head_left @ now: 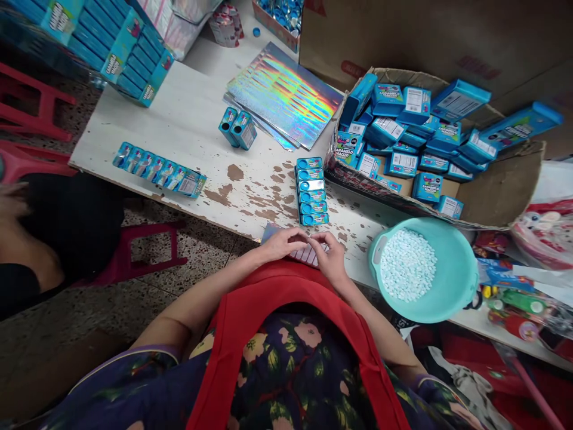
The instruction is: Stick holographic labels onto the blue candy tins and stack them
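At the table's front edge, my left hand point(283, 243) and my right hand point(330, 255) meet with their fingertips pinched close together. Whatever lies between the fingertips is too small to make out. Beneath them is a sheet marked off in pale strips point(305, 255), partly covered by the hands. A shiny silvery corner point(270, 232) shows beside my left hand. Just beyond the hands stands a row of small blue candy boxes point(313, 208) with round openings on top; one has a silvery top.
A cardboard box point(532, 173) of blue candy boxes stands at right, near a turquoise tub point(454, 269) of white candies. Holographic sheets point(286, 89) lie at the back. Two boxes point(239, 128) and another row point(156, 169) stand leftward. A person point(67, 239) is at the left.
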A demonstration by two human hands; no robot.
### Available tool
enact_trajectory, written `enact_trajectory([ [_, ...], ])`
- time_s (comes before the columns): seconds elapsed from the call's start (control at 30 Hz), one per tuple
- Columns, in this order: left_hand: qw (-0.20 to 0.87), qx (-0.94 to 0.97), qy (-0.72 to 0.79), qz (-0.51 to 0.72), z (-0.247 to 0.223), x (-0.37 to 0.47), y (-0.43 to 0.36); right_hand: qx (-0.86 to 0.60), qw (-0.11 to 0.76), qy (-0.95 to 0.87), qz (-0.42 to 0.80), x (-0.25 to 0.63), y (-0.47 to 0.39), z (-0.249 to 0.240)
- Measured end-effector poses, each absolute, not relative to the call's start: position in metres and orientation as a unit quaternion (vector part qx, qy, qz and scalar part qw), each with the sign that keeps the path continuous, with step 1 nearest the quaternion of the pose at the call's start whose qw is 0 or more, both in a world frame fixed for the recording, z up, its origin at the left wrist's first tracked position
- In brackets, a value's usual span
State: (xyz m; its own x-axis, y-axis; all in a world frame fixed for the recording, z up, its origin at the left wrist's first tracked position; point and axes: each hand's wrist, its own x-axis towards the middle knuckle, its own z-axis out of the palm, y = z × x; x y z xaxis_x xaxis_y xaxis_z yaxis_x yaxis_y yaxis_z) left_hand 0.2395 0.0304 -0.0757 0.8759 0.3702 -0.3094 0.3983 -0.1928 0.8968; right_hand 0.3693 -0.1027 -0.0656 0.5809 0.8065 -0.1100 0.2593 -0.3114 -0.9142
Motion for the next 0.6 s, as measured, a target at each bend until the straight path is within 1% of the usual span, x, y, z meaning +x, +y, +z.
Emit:
enact_trajectory([
  [0.1,0.596,0.750,0.283,-0.049,-0.071,0.247,0.029,-0.779,0.475,-0.305,0.274,0.371,-0.095,-0.077],
  [0.23,0.552,0.767,0.326,-0.032,-0.073,0.262,0.041,-0.829,0.447,-0.286,0.174,0.373,-0.077,-0.097],
  [0.33,0.530,0.778,0.336,-0.028,-0.080,0.270,0.051,-0.857,0.427,-0.260,0.128,0.376,-0.065,-0.107],
  [0.4,0.517,0.790,0.331,-0.022,-0.087,0.275,0.055,-0.864,0.422,-0.242,0.128,0.380,-0.058,-0.113],
  [0.47,0.510,0.792,0.336,-0.020,-0.094,0.280,0.056,-0.859,0.438,-0.219,0.149,0.384,-0.055,-0.117],
  [0.6,0.543,0.757,0.364,0.004,-0.099,0.285,0.046,-0.843,0.480,-0.178,0.164,0.389,-0.059,-0.119],
])
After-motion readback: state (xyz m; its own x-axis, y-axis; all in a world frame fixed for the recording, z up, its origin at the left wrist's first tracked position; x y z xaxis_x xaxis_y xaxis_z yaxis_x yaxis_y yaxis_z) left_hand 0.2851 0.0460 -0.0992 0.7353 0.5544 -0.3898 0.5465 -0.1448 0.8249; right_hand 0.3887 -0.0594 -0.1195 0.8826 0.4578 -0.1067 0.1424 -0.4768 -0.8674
